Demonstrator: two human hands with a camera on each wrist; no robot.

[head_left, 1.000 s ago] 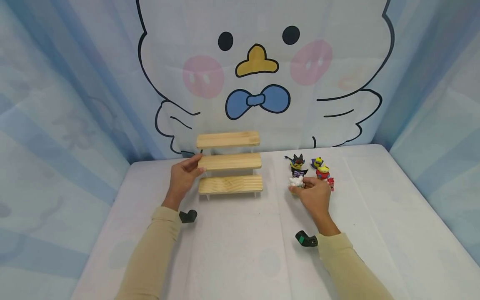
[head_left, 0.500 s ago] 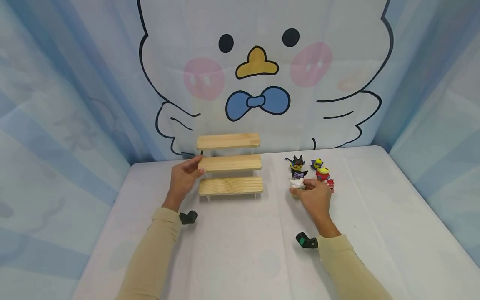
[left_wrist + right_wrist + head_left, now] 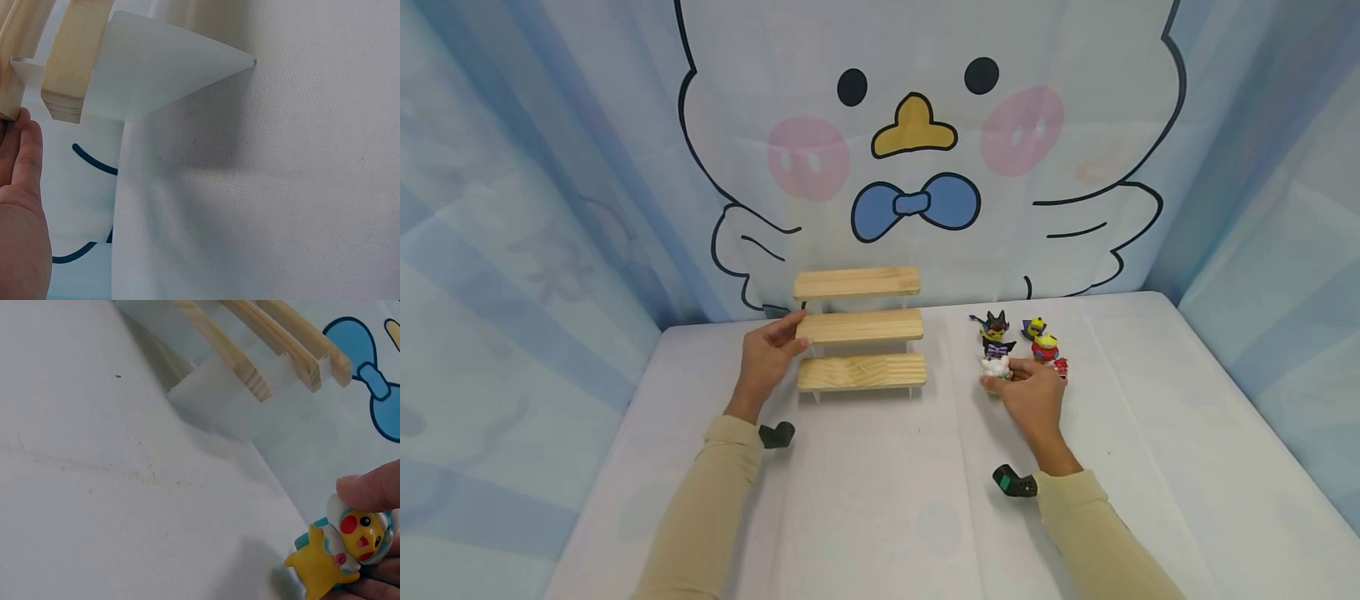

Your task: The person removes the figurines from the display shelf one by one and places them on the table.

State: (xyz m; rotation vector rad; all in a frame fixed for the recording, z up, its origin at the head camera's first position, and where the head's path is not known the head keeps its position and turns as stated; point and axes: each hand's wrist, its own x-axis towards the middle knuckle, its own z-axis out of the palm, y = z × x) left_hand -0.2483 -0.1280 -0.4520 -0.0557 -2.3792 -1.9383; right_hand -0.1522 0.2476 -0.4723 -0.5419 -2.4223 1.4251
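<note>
A three-tier wooden display shelf (image 3: 861,327) with clear side supports stands at the back of the table. My left hand (image 3: 766,358) pinches the left end of its middle board, thumb at the front edge and fingers behind. In the left wrist view the fingers (image 3: 28,156) lie against the board's end. My right hand (image 3: 1033,396) holds a small yellow figurine with a white hood (image 3: 325,556) between thumb and fingers. In the head view only its white top shows above the hand. Just behind it stands a figurine with a purple bow (image 3: 997,347).
Several more small figurines stand beyond my right hand: a dark-eared one (image 3: 995,323), a purple-and-yellow one (image 3: 1034,327), a red-and-yellow one (image 3: 1045,347) and a red one (image 3: 1061,370). A curtain with a cartoon bird (image 3: 917,133) hangs behind the white table (image 3: 880,500).
</note>
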